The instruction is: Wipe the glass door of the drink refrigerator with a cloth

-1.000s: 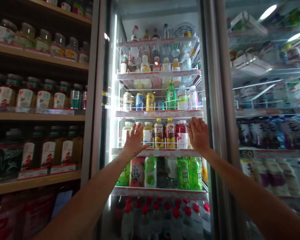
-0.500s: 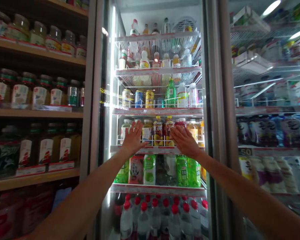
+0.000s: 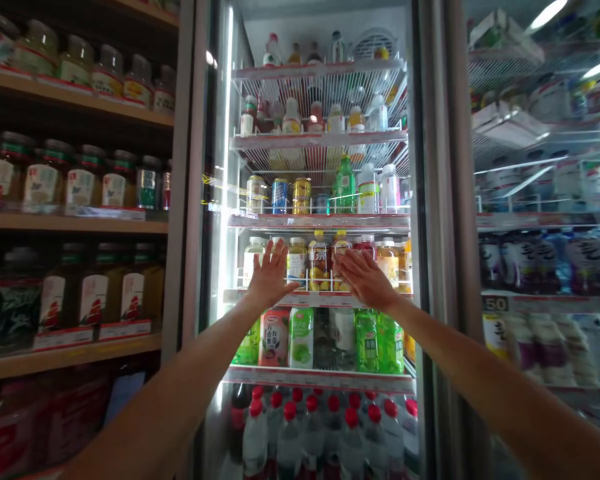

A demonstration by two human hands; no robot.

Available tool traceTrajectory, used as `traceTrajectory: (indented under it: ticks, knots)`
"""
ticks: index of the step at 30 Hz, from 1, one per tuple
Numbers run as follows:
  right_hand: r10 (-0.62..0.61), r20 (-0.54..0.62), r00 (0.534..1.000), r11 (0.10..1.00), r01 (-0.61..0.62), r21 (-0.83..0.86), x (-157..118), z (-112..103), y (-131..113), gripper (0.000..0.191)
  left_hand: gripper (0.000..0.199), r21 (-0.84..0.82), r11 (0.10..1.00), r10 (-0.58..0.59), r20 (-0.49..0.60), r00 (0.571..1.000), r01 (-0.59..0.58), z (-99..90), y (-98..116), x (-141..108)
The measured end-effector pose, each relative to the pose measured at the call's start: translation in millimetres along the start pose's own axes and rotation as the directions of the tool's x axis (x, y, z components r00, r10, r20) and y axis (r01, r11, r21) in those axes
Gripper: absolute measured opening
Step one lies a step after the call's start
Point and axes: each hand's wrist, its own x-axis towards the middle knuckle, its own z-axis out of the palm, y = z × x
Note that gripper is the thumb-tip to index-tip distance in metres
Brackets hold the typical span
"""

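Observation:
Both my arms reach forward toward a lit drinks cooler. My left hand (image 3: 269, 275) has its fingers spread, palm facing the shelf, and holds nothing. It covers part of a bottle with a white cap (image 3: 253, 257). My right hand (image 3: 366, 275) is stretched flat with fingers pointing left, also holding nothing. Between the hands stand dark tea bottles with yellow caps (image 3: 319, 260) and a pale-labelled bottle (image 3: 296, 260). The shelf rail (image 3: 325, 299) runs just behind both hands. Whether either hand touches glass or anything else I cannot tell.
Vertical metal frames (image 3: 439, 220) flank the cooler. To the left, wooden shelves (image 3: 75, 223) hold several jars (image 3: 81, 179). A second cooler with drinks (image 3: 525, 257) is at the right. Red-capped bottles (image 3: 290, 440) fill the bottom, below green cartons (image 3: 301, 337).
The view has shifted slightly, so the cooler sits a little further right. Both hands keep nearly the same pose, fingers still extended.

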Motion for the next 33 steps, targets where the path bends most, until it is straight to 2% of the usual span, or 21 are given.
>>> traceTrajectory:
  ticks: [2, 4, 5, 6, 7, 10, 12, 13, 14, 15, 16, 18, 19, 20, 21, 24, 26, 27, 29, 33]
  knots:
    - [0.189, -0.103, 0.977, 0.981, -0.192, -0.026, 7, -3, 16, 0.043, 0.089, 0.001, 1.000, -0.001, 0.005, 1.000, 0.001, 1.1, -1, 0]
    - [0.394, -0.217, 0.893, 0.912, -0.409, -0.025, 15, -5, 29, 0.044, 0.090, 0.001, 1.000, 0.000, 0.000, 1.000, 0.000, 2.3, -1, 0]
    - [0.447, -0.246, 0.860, 0.885, -0.465, -0.019, 18, -5, 31, 0.045, 0.090, 0.000, 1.000, 0.001, -0.004, 1.000, -0.001, 2.8, -1, 1]
    - [0.455, -0.249, 0.855, 0.881, -0.474, -0.016, 20, -4, 28, 0.045, 0.090, -0.003, 1.000, 0.004, -0.007, 1.000, -0.004, 3.0, -2, 1]
    - [0.427, -0.229, 0.875, 0.897, -0.442, -0.016, 20, -3, 23, 0.045, 0.090, -0.007, 1.000, 0.006, -0.008, 1.000, -0.006, 3.0, -2, 1]
    - [0.195, -0.086, 0.977, 0.980, -0.197, -0.011, 14, 0, 1, 0.045, 0.090, -0.008, 1.000, 0.000, 0.002, 1.000, 0.000, 2.0, -1, 1]
    - [0.029, 0.006, 1.000, 0.999, -0.029, 0.016, 9, 0, -3, 0.045, 0.089, -0.001, 1.000, 0.003, -0.009, 1.000, -0.003, 1.6, -1, 0]
    - [0.004, 0.015, 1.000, 1.000, -0.004, 0.022, 9, -1, 0, 0.045, 0.089, 0.002, 1.000, 0.007, -0.018, 1.000, -0.007, 1.8, -1, 0]
    - [0.035, -0.007, 0.999, 0.999, -0.035, 0.016, 9, -2, 8, 0.045, 0.089, 0.006, 1.000, 0.010, -0.028, 1.000, -0.010, 2.4, -1, -1]
    - [0.123, -0.061, 0.991, 0.992, -0.123, 0.004, 10, -3, 17, 0.045, 0.089, 0.009, 1.000, 0.011, -0.035, 0.999, -0.011, 3.2, -1, -1]
    - [0.246, -0.139, 0.959, 0.969, -0.249, -0.006, 13, -4, 28, 0.045, 0.090, 0.012, 1.000, 0.010, -0.037, 0.999, -0.009, 4.2, -1, -1]
    - [0.466, -0.290, 0.836, 0.875, -0.485, 0.007, 18, -7, 46, 0.046, 0.091, 0.017, 1.000, 0.007, -0.038, 0.999, -0.007, 6.3, -2, 0]
    - [0.519, -0.331, 0.788, 0.839, -0.544, 0.019, 20, -7, 50, 0.046, 0.091, 0.017, 1.000, 0.007, -0.039, 0.999, -0.007, 7.2, -2, 0]
    - [0.529, -0.341, 0.777, 0.831, -0.556, 0.023, 21, -7, 49, 0.047, 0.091, 0.014, 1.000, 0.009, -0.040, 0.999, -0.008, 7.9, -2, 1]
    - [0.504, -0.320, 0.802, 0.850, -0.526, 0.019, 21, -7, 45, 0.046, 0.090, 0.011, 1.000, 0.010, -0.041, 0.999, -0.010, 8.4, -3, 1]
    - [0.296, -0.157, 0.942, 0.955, -0.295, 0.032, 18, -1, 13, 0.045, 0.088, 0.009, 1.000, 0.012, -0.048, 0.999, -0.011, 8.5, -5, 0]
    - [0.183, -0.080, 0.980, 0.979, -0.174, 0.106, 18, 5, -13, 0.048, 0.087, 0.001, 1.000, 0.014, -0.060, 0.998, -0.014, 7.0, -5, -1]
    - [0.182, -0.077, 0.980, 0.973, -0.168, 0.156, 19, 8, -23, 0.051, 0.086, -0.012, 1.000, 0.014, -0.077, 0.997, -0.015, 5.7, -4, -1]
    - [0.268, -0.115, 0.956, 0.935, -0.229, 0.271, 25, 14, -38, 0.057, 0.080, -0.068, 0.997, 0.030, -0.146, 0.989, -0.040, 2.7, 6, 2]
    - [0.467, -0.214, 0.858, 0.805, -0.312, 0.505, 43, 20, -50, 0.059, 0.057, -0.254, 0.939, 0.140, -0.336, 0.931, -0.233, 1.9, 50, 18]
